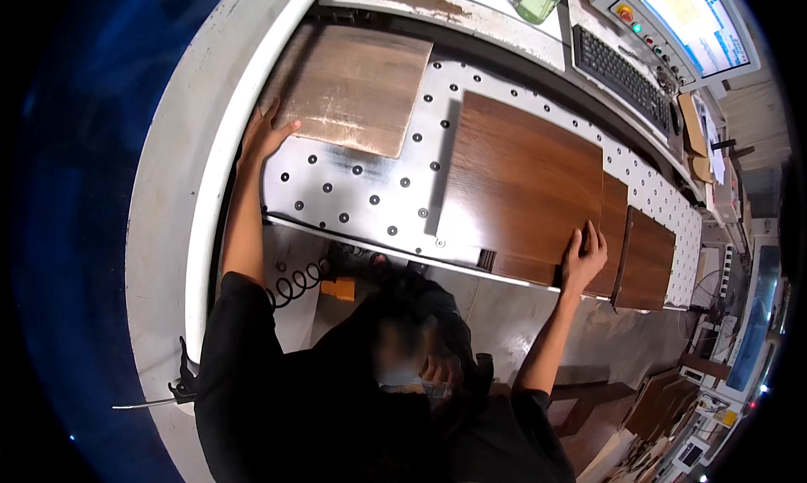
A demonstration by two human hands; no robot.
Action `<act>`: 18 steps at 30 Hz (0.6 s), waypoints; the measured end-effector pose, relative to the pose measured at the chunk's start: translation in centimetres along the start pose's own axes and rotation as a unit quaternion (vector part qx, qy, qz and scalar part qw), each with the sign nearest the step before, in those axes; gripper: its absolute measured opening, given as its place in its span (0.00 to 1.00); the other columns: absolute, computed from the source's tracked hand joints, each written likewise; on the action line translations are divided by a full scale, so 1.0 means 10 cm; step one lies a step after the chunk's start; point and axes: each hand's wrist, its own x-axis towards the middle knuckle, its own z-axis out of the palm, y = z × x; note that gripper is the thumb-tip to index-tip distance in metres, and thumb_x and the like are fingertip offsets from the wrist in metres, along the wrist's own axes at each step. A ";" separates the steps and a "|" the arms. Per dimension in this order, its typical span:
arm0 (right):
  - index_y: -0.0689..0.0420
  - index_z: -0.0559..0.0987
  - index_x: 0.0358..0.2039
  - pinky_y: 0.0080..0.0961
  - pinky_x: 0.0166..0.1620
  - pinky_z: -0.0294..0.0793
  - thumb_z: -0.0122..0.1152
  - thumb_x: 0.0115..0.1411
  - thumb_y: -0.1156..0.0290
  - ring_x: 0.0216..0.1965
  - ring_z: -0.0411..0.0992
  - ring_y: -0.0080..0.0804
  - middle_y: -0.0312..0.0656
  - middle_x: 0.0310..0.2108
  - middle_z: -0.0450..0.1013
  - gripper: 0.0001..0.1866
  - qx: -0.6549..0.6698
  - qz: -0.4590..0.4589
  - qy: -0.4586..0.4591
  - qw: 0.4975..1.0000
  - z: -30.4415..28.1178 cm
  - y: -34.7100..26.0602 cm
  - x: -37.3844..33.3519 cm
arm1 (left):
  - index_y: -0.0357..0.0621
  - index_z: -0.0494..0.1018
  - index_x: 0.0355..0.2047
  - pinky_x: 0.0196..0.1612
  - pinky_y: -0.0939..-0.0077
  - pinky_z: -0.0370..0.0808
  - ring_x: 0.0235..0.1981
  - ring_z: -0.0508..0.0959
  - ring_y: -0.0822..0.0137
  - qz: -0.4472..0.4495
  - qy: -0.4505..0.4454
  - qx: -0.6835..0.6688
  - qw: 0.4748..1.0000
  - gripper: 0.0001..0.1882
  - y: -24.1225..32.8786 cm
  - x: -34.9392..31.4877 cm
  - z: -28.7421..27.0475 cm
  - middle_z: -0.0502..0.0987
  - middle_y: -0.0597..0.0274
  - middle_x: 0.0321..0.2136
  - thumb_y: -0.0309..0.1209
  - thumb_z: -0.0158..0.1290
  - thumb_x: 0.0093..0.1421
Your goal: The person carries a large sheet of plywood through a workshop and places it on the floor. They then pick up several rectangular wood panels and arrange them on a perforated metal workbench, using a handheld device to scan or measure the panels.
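Observation:
My left hand rests at the near left corner of a flat panel with a worn, greyish-brown face. Its thumb points right along the near edge, apart from the fingers, some of which are hidden. Over to the right, my right hand lies on the near right part of a large dark brown wood-grain panel, fingers loosely bent and apart. Under or beside that panel's right edge shows a second brown panel. Another brown panel lies farther right, reaching over the table's near edge.
The panels lie on a pale table with black studs. Behind it stand a keyboard, a lit monitor and a green-tinted container. A white curved machine rail borders the left. A black coiled hose hangs below.

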 end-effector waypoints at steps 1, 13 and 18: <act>0.49 0.82 0.52 0.46 0.58 0.68 0.66 0.61 0.57 0.55 0.69 0.55 0.59 0.54 0.71 0.20 0.010 0.001 0.008 1.000 0.06 -0.14 0.00 | 0.48 0.59 0.70 0.70 0.54 0.56 0.71 0.53 0.39 -0.004 -0.011 -0.012 1.000 0.54 0.02 0.02 0.00 0.50 0.30 0.69 0.64 0.62 0.49; 0.58 0.81 0.50 0.54 0.64 0.60 0.67 0.57 0.63 0.61 0.62 0.64 0.69 0.56 0.66 0.22 0.220 -0.092 -0.135 0.962 0.80 -2.60 -0.20 | 0.40 0.54 0.70 0.66 0.69 0.60 0.67 0.64 0.53 0.077 -0.058 -0.144 0.985 0.44 -0.01 0.25 -0.23 0.63 0.43 0.66 0.62 0.44 0.67; 0.58 0.75 0.57 0.59 0.68 0.53 0.65 0.59 0.65 0.66 0.55 0.66 0.67 0.63 0.58 0.26 0.234 -0.114 -0.196 0.945 1.07 -2.70 -0.79 | 0.37 0.42 0.73 0.70 0.59 0.55 0.68 0.59 0.42 -0.044 0.077 -0.046 0.995 0.53 0.28 -0.05 -0.16 0.55 0.32 0.68 0.63 0.49 0.63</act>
